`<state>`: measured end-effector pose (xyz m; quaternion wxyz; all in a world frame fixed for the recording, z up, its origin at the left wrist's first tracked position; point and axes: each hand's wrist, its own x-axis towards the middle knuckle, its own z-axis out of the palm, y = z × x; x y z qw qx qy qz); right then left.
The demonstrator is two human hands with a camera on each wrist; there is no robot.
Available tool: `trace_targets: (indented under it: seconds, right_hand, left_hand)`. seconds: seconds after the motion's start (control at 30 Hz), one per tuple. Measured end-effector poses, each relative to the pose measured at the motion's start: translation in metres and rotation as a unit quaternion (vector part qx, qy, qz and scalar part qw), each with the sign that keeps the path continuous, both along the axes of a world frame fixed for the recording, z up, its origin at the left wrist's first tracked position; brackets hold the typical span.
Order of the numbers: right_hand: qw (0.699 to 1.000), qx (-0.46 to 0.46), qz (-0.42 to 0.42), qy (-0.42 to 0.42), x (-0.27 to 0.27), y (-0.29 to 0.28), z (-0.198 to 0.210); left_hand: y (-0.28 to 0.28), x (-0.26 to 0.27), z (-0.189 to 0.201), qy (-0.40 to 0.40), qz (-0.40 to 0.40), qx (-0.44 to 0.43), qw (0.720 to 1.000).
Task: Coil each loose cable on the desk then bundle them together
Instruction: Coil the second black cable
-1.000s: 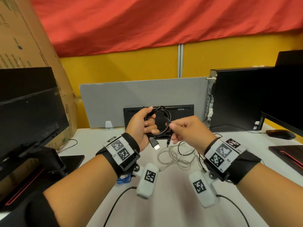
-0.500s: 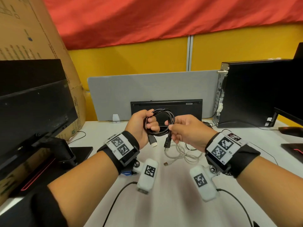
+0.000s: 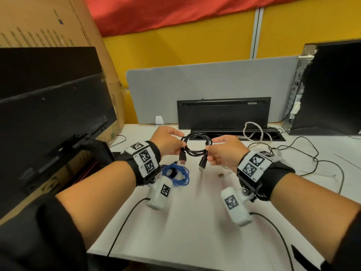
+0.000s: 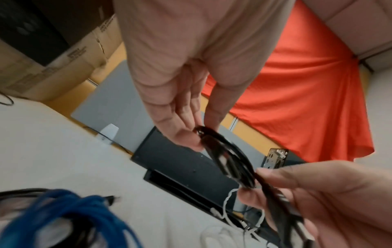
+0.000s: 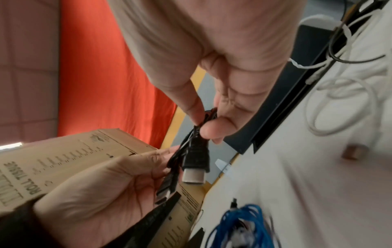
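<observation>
A coiled black cable [image 3: 196, 144] hangs in the air above the white desk [image 3: 195, 222], held between both hands. My left hand [image 3: 169, 142] pinches the coil's left side, and one plug [image 3: 183, 158] dangles below it. My right hand [image 3: 224, 151] pinches the right side with thumb and fingers [image 5: 214, 127]; the other plug [image 5: 195, 166] hangs under them. In the left wrist view the coil [image 4: 229, 161] runs from my left fingertips [image 4: 191, 139] to the right hand. A coiled blue cable [image 3: 175, 174] lies on the desk under my left wrist. A loose white cable [image 3: 254, 132] lies behind my right hand.
A black monitor [image 3: 48, 106] and cardboard box [image 3: 48, 22] stand at the left. A black keyboard [image 3: 222, 114] leans on the grey divider [image 3: 211, 81]. A computer tower [image 3: 330, 87] stands at the right, with thin black wires [image 3: 312, 153] trailing over the desk.
Both hands have lowered the black coil toward the desk and now hold it flatter, one hand on each side. The view has shifted, and the blue coil shows under the left wrist.
</observation>
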<state>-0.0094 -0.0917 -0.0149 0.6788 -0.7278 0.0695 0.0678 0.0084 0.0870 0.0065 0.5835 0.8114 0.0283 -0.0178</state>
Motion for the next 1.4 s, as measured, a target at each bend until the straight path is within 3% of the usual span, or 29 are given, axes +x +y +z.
trace_targets:
  seconds: [0.27, 0.5, 0.83, 1.1, 1.27, 1.4]
  right_hand:
    - [0.991, -0.023, 0.003, 0.128, 0.009, 0.025, -0.041]
    - [0.985, -0.019, 0.025, 0.169, 0.011, 0.030, -0.055]
    - [0.986, -0.065, 0.010, 0.154, 0.015, 0.021, -0.057]
    - [0.977, -0.165, 0.043, 0.124, 0.012, -0.031, -0.027]
    - [0.929, -0.358, 0.047, 0.084, 0.006, -0.073, -0.006]
    - [0.879, -0.471, 0.065, 0.036, -0.002, -0.109, -0.005]
  left_hand:
    - [0.011, 0.007, -0.032, 0.080, 0.001, 0.141, 0.987]
    - [0.011, 0.013, -0.050, 0.066, 0.007, 0.235, 0.970]
    - [0.007, 0.023, -0.051, -0.002, -0.019, 0.300, 0.954]
    - [-0.028, 0.022, -0.042, -0.064, -0.068, 0.267, 0.959]
    - [-0.070, 0.015, -0.039, -0.095, -0.141, 0.277, 0.946]
    - [-0.101, 0.011, -0.037, -0.113, -0.202, 0.319, 0.919]
